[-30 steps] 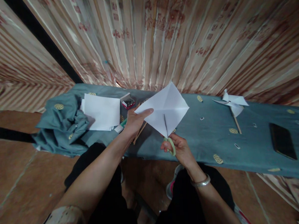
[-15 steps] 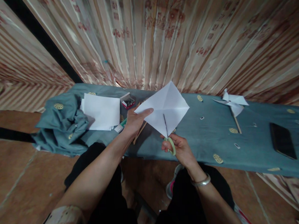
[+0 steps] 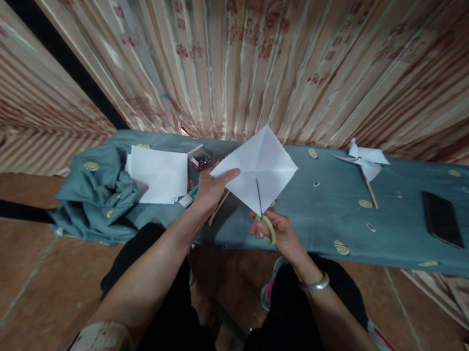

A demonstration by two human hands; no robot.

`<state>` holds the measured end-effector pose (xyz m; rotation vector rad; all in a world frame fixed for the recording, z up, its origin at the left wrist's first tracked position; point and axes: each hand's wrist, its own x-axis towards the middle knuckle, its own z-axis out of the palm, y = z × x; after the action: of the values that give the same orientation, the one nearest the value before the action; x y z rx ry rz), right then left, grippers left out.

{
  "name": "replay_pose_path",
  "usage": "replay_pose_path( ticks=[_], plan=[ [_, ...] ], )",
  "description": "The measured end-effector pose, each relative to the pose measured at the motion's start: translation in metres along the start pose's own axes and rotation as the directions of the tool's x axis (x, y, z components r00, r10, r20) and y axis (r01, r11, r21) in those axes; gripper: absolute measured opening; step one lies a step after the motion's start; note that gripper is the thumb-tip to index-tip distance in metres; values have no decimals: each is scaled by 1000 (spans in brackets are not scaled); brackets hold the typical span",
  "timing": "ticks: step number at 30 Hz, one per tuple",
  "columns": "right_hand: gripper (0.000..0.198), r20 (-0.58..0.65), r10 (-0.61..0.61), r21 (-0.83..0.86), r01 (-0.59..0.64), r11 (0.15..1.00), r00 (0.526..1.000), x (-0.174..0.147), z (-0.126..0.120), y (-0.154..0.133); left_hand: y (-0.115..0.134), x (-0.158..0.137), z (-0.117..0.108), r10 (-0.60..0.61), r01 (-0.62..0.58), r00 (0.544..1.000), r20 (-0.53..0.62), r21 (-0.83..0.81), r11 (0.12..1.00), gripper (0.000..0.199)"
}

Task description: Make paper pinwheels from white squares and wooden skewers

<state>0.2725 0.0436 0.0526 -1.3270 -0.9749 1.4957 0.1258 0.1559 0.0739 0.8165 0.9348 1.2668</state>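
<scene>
My left hand [image 3: 215, 186] pinches the left corner of a white square sheet of paper [image 3: 271, 162], its thumb lying on top. Crossing fold lines mark the sheet, which is held up above the cloth with one corner toward me. In my right hand [image 3: 279, 228] is a pair of scissors [image 3: 268, 230] with pale green handles, the fingers wrapped around the loops. The blades lie along the diagonal from the near corner, pointing toward the sheet's middle, and look nearly closed. Part of the lower blade is hidden by the paper.
A blue-green patterned cloth [image 3: 312, 223] covers the long surface. Left lie stacked white paper [image 3: 158, 175], a small open box [image 3: 200, 159] of metal pieces and wooden sticks [image 3: 218, 208]. Right are a paper pinwheel [image 3: 363, 161] on a stick and a black phone [image 3: 441, 220]. Behind hangs a curtain [image 3: 227, 59].
Almost nothing differs. The scissors and my right hand have shifted very slightly to the left; the paper and my left hand stay in place.
</scene>
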Motion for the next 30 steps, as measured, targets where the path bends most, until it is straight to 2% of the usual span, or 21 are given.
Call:
replay_pose_path(
  ticks=[5, 8, 12, 14, 16, 18, 19, 20, 22, 23, 25, 30],
  plan=[
    [46, 67, 3, -19, -2, 1000, 998, -7, -5, -1, 8, 4, -3, -9, 7, 999, -51, -37, 999, 36],
    [44, 148, 22, -41, -16, 999, 989, -13, -11, -4, 16, 8, -7, 10, -16, 996, -85, -61, 998, 36],
    [40, 301, 128, -100, -103, 990, 945, -27, -23, -11, 24, 11, -11, 29, -37, 990, -136, -59, 998, 38],
    [41, 330, 136, -111, -105, 988, 934, -33, -31, -17, 24, 11, -12, 30, -38, 989, -144, -53, 998, 39],
    [45, 267, 57, -76, -38, 996, 962, -38, -39, -22, 22, 9, -13, 24, -28, 993, -120, -39, 999, 41],
    [47, 60, -82, -39, 85, 996, 995, -40, -49, -28, 19, 6, -13, -1, 0, 998, -64, -12, 1000, 42],
    [46, -87, -155, -51, 151, 987, 984, -40, -54, -30, 17, 4, -14, -17, 18, 999, -31, 10, 1000, 42],
    [46, -225, -216, -90, 201, 975, 950, -40, -58, -32, 14, 2, -14, -38, 38, 999, 2, 39, 999, 41],
    [48, -410, -319, -214, 249, 944, 855, -38, -66, -34, 8, -1, -14, -92, 85, 994, 64, 101, 991, 38],
    [50, -441, -354, -276, 251, 928, 824, -37, -68, -34, 5, -3, -14, -125, 112, 988, 93, 131, 985, 37],
    [52, -439, -395, -366, 241, 899, 807, -36, -71, -34, -1, -6, -14, -196, 166, 968, 155, 186, 968, 33],
    [49, -372, -374, -419, 206, 884, 850, -32, -66, -28, -11, -15, -10, -298, 200, 911, 284, 329, 923, 28]
  ],
)
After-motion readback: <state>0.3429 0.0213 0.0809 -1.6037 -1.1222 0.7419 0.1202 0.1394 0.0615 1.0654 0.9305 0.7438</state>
